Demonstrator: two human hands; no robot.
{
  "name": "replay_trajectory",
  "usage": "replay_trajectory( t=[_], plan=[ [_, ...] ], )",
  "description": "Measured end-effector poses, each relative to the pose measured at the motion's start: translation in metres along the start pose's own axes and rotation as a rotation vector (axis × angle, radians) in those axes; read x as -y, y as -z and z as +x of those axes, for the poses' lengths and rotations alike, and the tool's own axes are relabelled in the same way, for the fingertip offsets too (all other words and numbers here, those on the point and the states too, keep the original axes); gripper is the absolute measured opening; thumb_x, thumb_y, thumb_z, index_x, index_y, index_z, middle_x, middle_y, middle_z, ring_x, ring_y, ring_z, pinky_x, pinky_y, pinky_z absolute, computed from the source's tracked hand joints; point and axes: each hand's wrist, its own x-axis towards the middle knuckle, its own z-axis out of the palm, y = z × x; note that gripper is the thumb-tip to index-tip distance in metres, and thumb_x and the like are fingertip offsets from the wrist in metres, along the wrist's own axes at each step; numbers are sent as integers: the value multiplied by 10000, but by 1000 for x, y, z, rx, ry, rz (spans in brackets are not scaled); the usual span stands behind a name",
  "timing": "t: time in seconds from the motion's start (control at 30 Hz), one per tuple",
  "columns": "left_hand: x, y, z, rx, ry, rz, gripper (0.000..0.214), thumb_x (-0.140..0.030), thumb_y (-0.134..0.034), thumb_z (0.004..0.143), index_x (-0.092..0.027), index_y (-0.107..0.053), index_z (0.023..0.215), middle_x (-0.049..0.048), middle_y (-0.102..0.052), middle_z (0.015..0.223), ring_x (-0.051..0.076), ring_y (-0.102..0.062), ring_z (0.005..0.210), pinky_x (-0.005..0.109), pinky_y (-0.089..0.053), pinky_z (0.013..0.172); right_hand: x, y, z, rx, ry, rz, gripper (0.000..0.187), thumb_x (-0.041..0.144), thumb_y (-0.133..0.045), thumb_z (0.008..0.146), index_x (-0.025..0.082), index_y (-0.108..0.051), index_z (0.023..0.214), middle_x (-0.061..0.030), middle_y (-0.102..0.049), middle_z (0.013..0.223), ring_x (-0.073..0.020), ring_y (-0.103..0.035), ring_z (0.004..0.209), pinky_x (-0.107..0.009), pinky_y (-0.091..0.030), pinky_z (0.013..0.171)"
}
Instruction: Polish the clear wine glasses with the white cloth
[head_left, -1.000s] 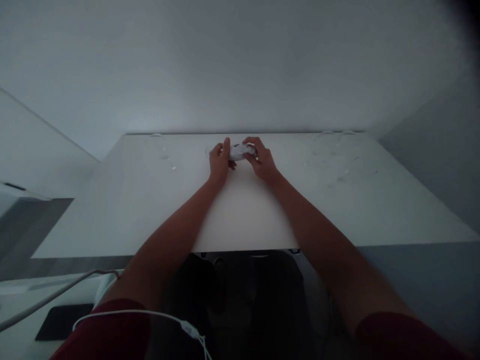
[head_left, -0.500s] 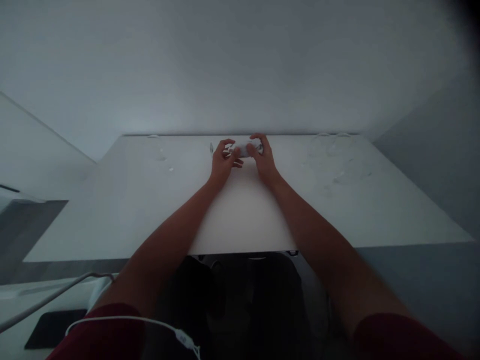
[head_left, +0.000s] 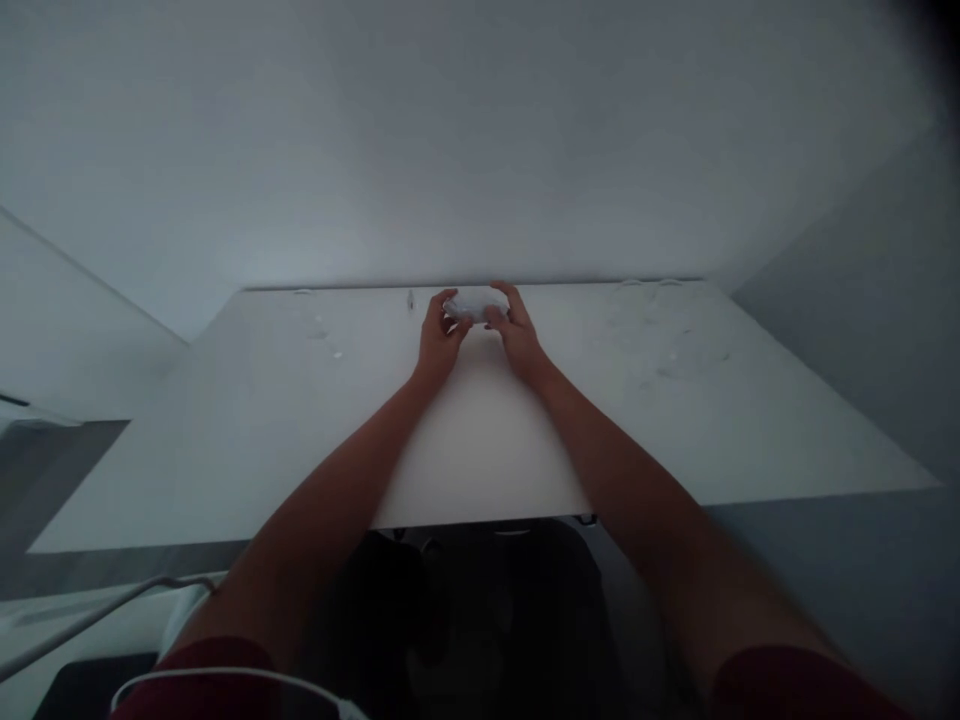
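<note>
Whitish object (head_left: 478, 305), just one, between two hands at the tabletop's (head_left: 480, 450) far edge! Left hand (head_left: 439, 338) has its fingers half-curled round one end; right hand (head_left: 519, 336), thumb and forefinger parted, clasps the other. Long axis runs left to right, front end unclear. One small item (head_left: 410, 300) sits left.

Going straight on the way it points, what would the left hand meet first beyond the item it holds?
Likely the wall behind the table, past the pale item; the gap is hard to judge.
</note>
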Motion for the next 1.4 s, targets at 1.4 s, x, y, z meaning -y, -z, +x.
replay_trajectory(
  t=[1.4],
  plan=[
    [-25,6,5,210,845,-497,479,-636,-616,974,-181,-659,832,186,-806,931,192,-731,649,318,-616,627,-20,34,15,-570,52,146,565,838,-492,922,289,-564,1030,-32,-503,933,-219,-570,843,-352,-522,753]
  ],
)
